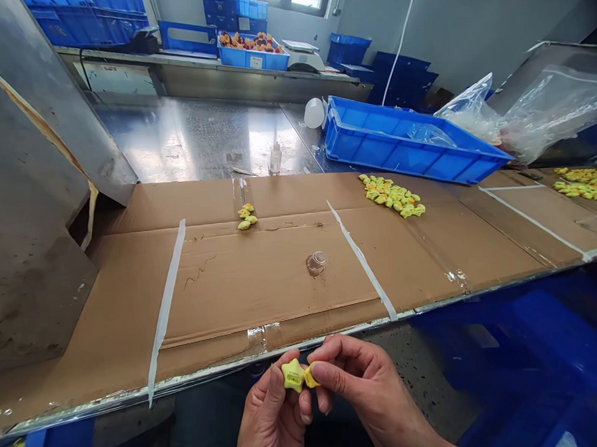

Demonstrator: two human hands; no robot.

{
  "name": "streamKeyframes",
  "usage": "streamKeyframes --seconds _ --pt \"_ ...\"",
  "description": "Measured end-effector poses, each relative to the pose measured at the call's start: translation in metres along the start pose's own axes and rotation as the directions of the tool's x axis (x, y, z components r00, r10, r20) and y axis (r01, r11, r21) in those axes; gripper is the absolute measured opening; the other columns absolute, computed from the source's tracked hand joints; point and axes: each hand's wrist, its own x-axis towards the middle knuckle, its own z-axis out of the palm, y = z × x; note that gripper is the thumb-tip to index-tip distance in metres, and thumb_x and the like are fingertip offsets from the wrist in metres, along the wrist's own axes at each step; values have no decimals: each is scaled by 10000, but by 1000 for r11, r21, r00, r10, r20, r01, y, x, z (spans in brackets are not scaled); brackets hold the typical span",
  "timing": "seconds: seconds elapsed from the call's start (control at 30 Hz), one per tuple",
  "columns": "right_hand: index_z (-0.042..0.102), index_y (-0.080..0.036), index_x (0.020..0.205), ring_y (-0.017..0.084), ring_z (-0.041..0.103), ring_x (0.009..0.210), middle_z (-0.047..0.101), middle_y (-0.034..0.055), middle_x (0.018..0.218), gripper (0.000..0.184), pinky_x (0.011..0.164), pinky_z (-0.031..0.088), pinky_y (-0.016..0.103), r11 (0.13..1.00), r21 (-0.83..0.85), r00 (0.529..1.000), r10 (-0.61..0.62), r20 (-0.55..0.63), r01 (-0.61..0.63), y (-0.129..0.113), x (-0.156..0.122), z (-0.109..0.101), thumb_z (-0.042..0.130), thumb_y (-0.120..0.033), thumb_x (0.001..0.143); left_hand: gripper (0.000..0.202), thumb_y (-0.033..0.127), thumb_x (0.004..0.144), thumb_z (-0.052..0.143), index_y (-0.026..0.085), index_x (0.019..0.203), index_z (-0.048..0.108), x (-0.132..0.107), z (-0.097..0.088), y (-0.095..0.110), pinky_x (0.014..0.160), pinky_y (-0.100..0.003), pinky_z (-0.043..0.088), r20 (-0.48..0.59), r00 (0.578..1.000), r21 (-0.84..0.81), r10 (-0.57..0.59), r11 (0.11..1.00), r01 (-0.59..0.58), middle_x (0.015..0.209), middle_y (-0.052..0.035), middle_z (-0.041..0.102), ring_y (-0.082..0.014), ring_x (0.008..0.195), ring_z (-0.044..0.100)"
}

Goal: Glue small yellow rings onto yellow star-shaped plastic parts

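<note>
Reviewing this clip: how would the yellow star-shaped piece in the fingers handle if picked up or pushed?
Probably light for its size: the left hand holds the yellow star-shaped piece in a mere fingertip pinch. It shows no clear bending, so it seems fairly stiff, though that is hard to tell. Its pointed outline should keep it from rolling far.

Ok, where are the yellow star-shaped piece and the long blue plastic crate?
Yellow star-shaped piece (293,376): head view, middle of its face.
Long blue plastic crate (389,153): head view, its near wall.
</note>
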Motion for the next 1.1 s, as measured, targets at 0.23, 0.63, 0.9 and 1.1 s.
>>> streamKeyframes --seconds 0.23,0.63,0.9,1.1 --pt "666 -113 800 90 572 538 655 26 597 188 587 442 195 997 23 997 71 -13 -71 0 5 -6 732 -289 808 309 305 542 879 173 802 779 0 0 1 479 -122 529 -22 999 -5 -28 1000 28 530 -34 695 -82 477 635" --pt "668 -119 789 83 574 545 639 10 580 182 593 450 186 995 50 996 89 -9 -89 3 4 -5 740 -285 805 307 291 527 883 158 781 773 0 2 1 499 -135 557 -38 999 -10 -12 1000 11 569 -50 717 -97 482 654" --pt "720 -183 871 131 640 663 648 13 774 112 633 524 239 732 -572 866 -495 -74 370 -46 37 -49 701 -285 830 401 217 379 930 165 744 772 11 12 15 505 -181 585 -164 981 103 106 991 -90 776 -115 787 -171 553 713" --pt "737 -208 840 157 598 685 640 17 732 83 637 456 277 272 -836 740 -638 214 477 -88 83 -72 655 -221 846 431 250 359 933 150 745 768 17 14 19 502 -178 585 -176 979 127 107 988 -86 782 -116 788 -166 552 708"
